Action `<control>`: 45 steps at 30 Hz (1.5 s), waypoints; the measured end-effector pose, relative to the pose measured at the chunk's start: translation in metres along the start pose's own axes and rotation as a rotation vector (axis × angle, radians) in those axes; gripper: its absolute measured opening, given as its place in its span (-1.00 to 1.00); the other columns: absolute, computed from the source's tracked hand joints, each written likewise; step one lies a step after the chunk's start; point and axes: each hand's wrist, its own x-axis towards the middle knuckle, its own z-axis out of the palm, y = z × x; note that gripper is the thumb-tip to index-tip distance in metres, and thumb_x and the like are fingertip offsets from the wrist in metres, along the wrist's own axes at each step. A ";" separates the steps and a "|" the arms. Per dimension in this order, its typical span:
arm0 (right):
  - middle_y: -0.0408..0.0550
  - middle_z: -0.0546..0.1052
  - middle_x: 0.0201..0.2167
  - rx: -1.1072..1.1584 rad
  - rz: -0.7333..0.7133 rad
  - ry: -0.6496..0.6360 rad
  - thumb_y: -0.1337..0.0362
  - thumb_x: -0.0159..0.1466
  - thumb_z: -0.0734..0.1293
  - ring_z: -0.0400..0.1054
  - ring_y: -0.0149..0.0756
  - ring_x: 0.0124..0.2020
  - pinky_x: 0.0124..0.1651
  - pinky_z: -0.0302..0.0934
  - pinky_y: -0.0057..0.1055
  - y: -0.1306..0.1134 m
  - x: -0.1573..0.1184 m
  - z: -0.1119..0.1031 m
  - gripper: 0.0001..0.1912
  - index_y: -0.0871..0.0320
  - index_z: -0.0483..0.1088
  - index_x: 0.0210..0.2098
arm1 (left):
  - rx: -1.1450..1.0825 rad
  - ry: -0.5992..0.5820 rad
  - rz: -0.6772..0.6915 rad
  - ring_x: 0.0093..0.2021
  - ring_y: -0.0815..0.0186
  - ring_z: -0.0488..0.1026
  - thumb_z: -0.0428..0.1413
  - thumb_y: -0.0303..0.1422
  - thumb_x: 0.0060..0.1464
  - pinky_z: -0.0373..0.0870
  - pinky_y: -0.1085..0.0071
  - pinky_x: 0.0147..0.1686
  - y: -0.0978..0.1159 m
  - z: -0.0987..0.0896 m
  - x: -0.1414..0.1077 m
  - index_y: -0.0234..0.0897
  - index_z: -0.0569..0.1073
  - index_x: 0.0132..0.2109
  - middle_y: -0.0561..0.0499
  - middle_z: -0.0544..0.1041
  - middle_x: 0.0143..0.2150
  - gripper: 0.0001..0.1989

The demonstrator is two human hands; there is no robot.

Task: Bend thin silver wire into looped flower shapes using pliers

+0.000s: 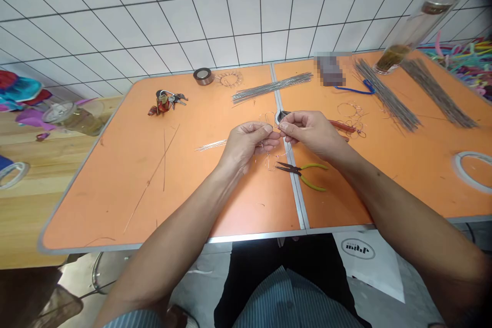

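- Nearest: the orange table's metal front edge is running beneath my forearms.
- Yellow-handled needle-nose pliers are lying open across the seam, just short of my hands.
- Left hand is pinching thin wire between thumb and forefinger, other fingers curling.
- Right hand is pinching the same wire, it seems, fingertips almost meeting the left's.
- Step, as I'm judging it: shaping or joining wire by fingertip. Any further turn is calling for a firm left pinch and small right-hand movements, loose loops free of the plier tips.
- Red-handled tool is lying just beyond my right hand, partly hidden, crowding that side; more room is opening leftward.
- Farther: straight wire bundle is lying across the seam, short of the tiled wall.
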 end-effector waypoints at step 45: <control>-0.17 0.48 -0.48 0.023 -0.003 0.032 0.32 0.33 0.46 0.29 -0.41 -0.46 -0.34 0.16 -0.43 -0.006 -0.001 0.008 -0.85 0.15 0.49 -0.37 | 0.001 -0.039 0.016 -0.42 0.35 0.65 0.46 -0.34 0.09 0.59 0.46 -0.36 -0.004 0.001 0.001 -0.34 0.60 -0.28 -0.12 0.74 -0.31 -0.78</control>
